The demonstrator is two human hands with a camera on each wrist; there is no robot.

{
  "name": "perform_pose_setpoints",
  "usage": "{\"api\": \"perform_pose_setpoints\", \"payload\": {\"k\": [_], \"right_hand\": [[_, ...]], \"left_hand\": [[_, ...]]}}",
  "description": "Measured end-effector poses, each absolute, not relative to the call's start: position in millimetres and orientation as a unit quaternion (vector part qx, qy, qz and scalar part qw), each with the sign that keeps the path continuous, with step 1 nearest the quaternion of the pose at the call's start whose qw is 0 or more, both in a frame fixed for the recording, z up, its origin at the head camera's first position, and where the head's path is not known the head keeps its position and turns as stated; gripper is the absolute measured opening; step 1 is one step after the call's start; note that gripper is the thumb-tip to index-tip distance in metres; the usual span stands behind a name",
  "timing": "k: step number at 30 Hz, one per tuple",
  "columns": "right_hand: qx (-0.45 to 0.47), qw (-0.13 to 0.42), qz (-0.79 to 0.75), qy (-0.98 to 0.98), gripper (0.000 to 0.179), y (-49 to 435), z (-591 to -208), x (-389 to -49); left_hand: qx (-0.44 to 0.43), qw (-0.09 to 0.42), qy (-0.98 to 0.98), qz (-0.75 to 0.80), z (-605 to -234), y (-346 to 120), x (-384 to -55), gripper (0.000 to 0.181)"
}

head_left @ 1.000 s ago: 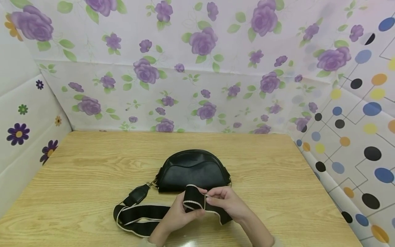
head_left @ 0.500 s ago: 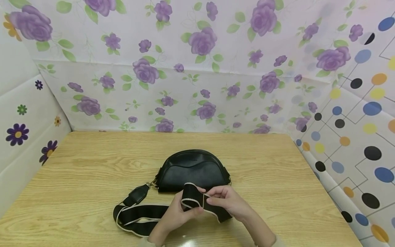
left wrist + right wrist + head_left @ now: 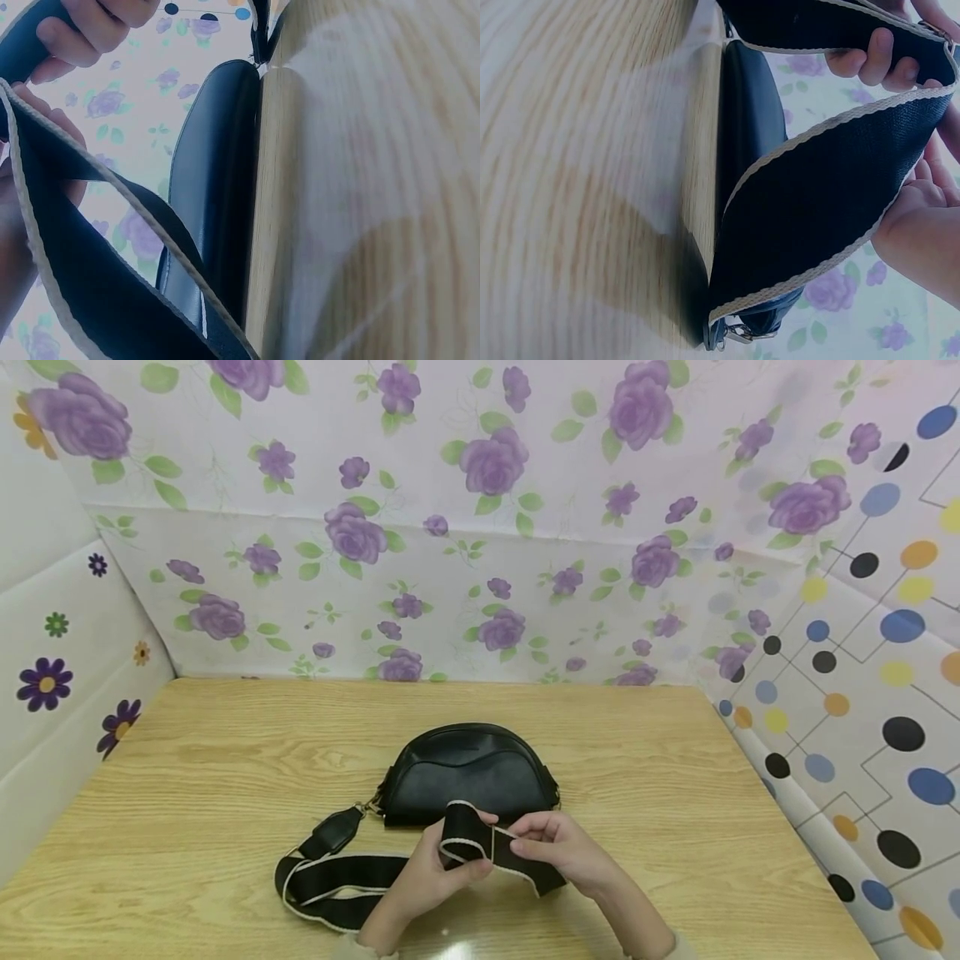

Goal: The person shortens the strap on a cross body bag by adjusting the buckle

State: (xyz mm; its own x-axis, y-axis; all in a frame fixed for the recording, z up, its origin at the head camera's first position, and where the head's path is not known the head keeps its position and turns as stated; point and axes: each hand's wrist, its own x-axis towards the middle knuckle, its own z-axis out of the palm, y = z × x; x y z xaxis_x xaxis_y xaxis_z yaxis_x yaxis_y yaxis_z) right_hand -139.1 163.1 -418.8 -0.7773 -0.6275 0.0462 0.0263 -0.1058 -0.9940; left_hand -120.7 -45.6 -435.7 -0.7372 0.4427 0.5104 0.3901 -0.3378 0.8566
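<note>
From my post I count one left hand (image 3: 422, 883), one right hand (image 3: 566, 853): two hands. Left sleeve (image 3: 356, 949), right sleeve (image 3: 678, 947): two. Half-moon black handbag (image 3: 465, 781): one. Cream-edged webbing strap (image 3: 348, 867): one. Metal slider bar (image 3: 492, 842): one. Leather tab (image 3: 335, 832): one. Wood-grain table (image 3: 225, 793): one. Backdrop sheets, three by my tally: rose-print sheet (image 3: 442, 577), daisy-print sheet (image 3: 71, 597), dot-print sheet (image 3: 855, 752). Printed daisies (image 3: 45, 685) I make six: three purple, two orange, one green. Roses (image 3: 356, 532), too many cropped or faint for me to number.
</note>
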Motion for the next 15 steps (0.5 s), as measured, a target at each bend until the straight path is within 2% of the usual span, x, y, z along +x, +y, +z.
{"api": "perform_pose_setpoints", "payload": {"k": [15], "right_hand": [[-0.232, 0.2, -0.717, 0.626, 0.015, 154.5, -417.3, -135.6]], "left_hand": [[0.349, 0.019, 0.59, 0.728, -432.4, -45.7, -117.0, 0.039]]}}
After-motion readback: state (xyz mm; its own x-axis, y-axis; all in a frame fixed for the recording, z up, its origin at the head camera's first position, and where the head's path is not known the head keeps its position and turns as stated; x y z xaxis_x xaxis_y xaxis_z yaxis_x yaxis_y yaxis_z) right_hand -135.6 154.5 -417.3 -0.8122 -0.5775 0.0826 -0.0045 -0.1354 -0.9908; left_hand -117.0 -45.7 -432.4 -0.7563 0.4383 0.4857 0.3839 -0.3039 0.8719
